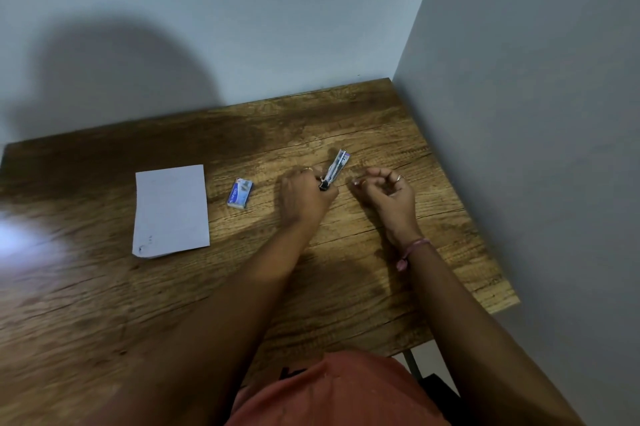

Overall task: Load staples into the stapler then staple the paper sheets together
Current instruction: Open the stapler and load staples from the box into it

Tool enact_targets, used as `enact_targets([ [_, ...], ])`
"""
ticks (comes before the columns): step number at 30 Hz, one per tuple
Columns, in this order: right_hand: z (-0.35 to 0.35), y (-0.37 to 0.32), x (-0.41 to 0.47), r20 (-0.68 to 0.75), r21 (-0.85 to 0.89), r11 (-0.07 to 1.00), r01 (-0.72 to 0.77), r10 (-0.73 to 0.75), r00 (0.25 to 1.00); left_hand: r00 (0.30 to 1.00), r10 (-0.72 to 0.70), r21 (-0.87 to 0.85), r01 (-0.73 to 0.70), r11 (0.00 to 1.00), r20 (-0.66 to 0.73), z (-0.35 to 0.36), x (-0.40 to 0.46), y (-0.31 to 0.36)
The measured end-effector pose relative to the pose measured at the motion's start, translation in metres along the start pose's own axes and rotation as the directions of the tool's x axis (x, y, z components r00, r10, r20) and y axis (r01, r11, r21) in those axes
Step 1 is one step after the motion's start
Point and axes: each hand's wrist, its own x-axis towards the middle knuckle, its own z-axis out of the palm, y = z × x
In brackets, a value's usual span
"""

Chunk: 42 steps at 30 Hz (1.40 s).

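Seen from the head camera, a brown wood-grain counter (398,135) stood in a corner. The left hand (304,197) gripped the near end of a small silver metal stapler (335,169), its fingers curled around it. Just right of the stapler, the right hand (388,193) hovered with fingers loosely curled; whether they pinched anything was unclear. Left of the stapler lay a small blue-and-white staple box (239,193), and farther left a white paper stack (171,210).

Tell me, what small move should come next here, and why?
Probably the right hand brings what it seems to pinch, likely staples, to the stapler. The left hand grips that stapler, the staple box lies beside it, and the paper sheets lie untouched.
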Motion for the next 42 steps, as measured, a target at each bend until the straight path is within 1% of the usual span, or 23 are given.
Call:
enact_targets([
  [2,0.001,0.001,0.001,0.007,0.054,0.999,-0.007,0.007,1.000,1.000,0.014,0.009,-0.014,1.000,0.002,-0.003,-0.001,-0.002],
  [3,0.001,0.001,0.001,0.009,0.093,0.996,-0.016,0.015,1.000,1.000,0.020,-0.017,-0.020,1.000,0.006,-0.005,-0.001,-0.004],
  [5,0.003,0.003,0.002,0.007,0.125,0.992,-0.023,0.023,1.000,0.999,0.034,-0.109,-0.034,0.993,-0.002,-0.008,0.000,-0.008],
  [8,0.003,0.004,0.001,0.013,0.108,0.994,-0.011,0.010,1.000,0.999,0.044,-0.235,-0.042,0.971,0.003,-0.011,-0.002,-0.011],
  [10,0.002,0.004,-0.001,0.013,0.076,0.997,0.004,-0.005,1.000,1.000,-0.011,-0.397,0.020,0.917,0.025,-0.012,-0.008,-0.012],
  [11,0.002,0.003,-0.002,0.009,0.043,0.999,0.014,-0.014,1.000,0.996,-0.070,-0.520,0.088,0.850,0.054,-0.013,-0.012,-0.011],
  [13,0.002,0.002,-0.006,0.013,-0.002,0.999,0.041,-0.041,0.999,0.966,-0.198,-0.747,0.256,0.613,0.168,-0.017,-0.018,-0.011],
  [14,0.002,0.001,-0.008,0.019,-0.004,0.999,0.051,-0.051,0.999,0.946,-0.227,-0.804,0.319,0.501,0.234,-0.019,-0.020,-0.011],
  [15,0.002,0.001,-0.010,0.026,-0.007,0.998,0.058,-0.057,0.998,0.928,-0.231,-0.833,0.365,0.416,0.292,-0.023,-0.022,-0.011],
  [17,0.001,-0.001,-0.013,0.040,-0.028,0.997,0.069,-0.068,0.997,0.903,-0.192,-0.866,0.425,0.265,0.384,-0.032,-0.027,-0.012],
  [19,0.000,-0.004,-0.017,0.056,-0.036,0.996,0.085,-0.083,0.995,0.889,-0.104,-0.881,0.457,0.122,0.446,-0.043,-0.033,-0.012],
  [21,0.000,-0.010,-0.023,0.069,-0.032,0.994,0.109,-0.107,0.992,0.875,-0.026,-0.875,0.484,0.027,0.483,-0.055,-0.042,-0.011],
  [22,0.001,-0.015,-0.026,0.086,-0.034,0.991,0.129,-0.125,0.988,0.870,-0.014,-0.870,0.493,0.010,0.493,-0.059,-0.045,-0.010],
  [25,0.003,-0.032,-0.037,0.165,-0.071,0.977,0.199,-0.185,0.969,0.857,0.013,-0.856,0.516,-0.018,0.516,-0.071,-0.054,-0.009],
  [27,0.006,-0.046,-0.046,0.218,-0.121,0.956,0.268,-0.237,0.947,0.841,0.047,-0.842,0.539,-0.007,0.538,-0.080,-0.057,-0.011],
  [28,0.007,-0.054,-0.050,0.248,-0.150,0.941,0.304,-0.262,0.933,0.834,0.061,-0.836,0.548,0.019,0.548,-0.085,-0.059,-0.011],
  [31,0.013,-0.079,-0.061,0.361,-0.228,0.888,0.399,-0.303,0.882,0.808,0.112,-0.814,0.563,0.139,0.578,-0.104,-0.061,-0.017],
  [34,0.021,-0.100,-0.068,0.451,-0.312,0.830,0.463,-0.300,0.841,0.777,0.145,-0.787,0.583,0.201,0.612,-0.122,-0.060,-0.022],
  [36,0.029,-0.110,-0.072,0.489,-0.374,0.760,0.532,-0.326,0.809,0.768,0.147,-0.775,0.581,0.250,0.623,-0.134,-0.060,-0.025],
  [39,0.041,-0.120,-0.078,0.559,-0.448,0.607,0.656,-0.382,0.736,0.757,0.153,-0.758,0.573,0.311,0.635,-0.148,-0.061,-0.029],
  [42,0.054,-0.124,-0.080,0.595,-0.489,0.519,0.701,-0.389,0.703,0.761,0.153,-0.746,0.539,0.392,0.630,-0.159,-0.061,-0.032],
])
